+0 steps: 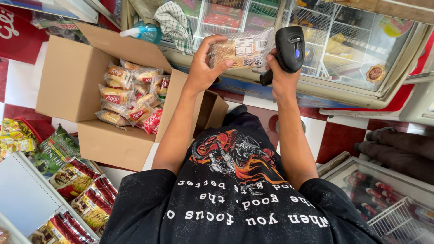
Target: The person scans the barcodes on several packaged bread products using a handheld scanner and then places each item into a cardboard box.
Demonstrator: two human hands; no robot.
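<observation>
Fingers of the left hand (pixel 204 68) clasp a clear-wrapped, soft, probably light sandwich-cake packet (pixel 239 52) by its end, right hand (pixel 281 72) clenched around a black handheld barcode scanner (pixel 289 49) beside it.

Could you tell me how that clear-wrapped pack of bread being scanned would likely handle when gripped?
The bread pack probably feels light and soft: the left hand holds it up alone by one end. Its glossy clear wrap may be slippery and crinkly. The slices inside would likely squash under a hard squeeze.
</observation>
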